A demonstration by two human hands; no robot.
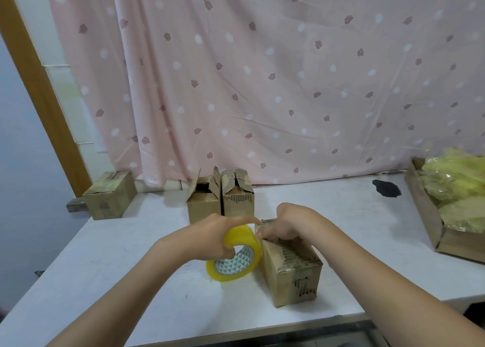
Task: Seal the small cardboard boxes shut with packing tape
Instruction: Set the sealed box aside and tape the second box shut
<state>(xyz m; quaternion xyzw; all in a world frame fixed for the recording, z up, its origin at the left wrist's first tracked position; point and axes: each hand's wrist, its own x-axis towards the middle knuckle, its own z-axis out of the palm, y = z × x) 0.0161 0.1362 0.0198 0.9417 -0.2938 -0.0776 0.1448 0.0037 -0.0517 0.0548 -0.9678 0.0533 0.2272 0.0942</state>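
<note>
Near box point(290, 268) on the white table point(131, 254), flaps folded down; right hand point(282, 224) presses on its far top end, fingers curled. Left hand point(217, 237) grips the yellow tape roll point(235, 254), touching the box's left side, forefinger extended. Farther back: two open boxes point(220, 197); far left, a closed box point(110, 195).

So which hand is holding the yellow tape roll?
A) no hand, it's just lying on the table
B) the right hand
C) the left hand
C: the left hand grips the tape roll with its thumb hooked through the core, while the right hand rests on top of the near box.
</note>
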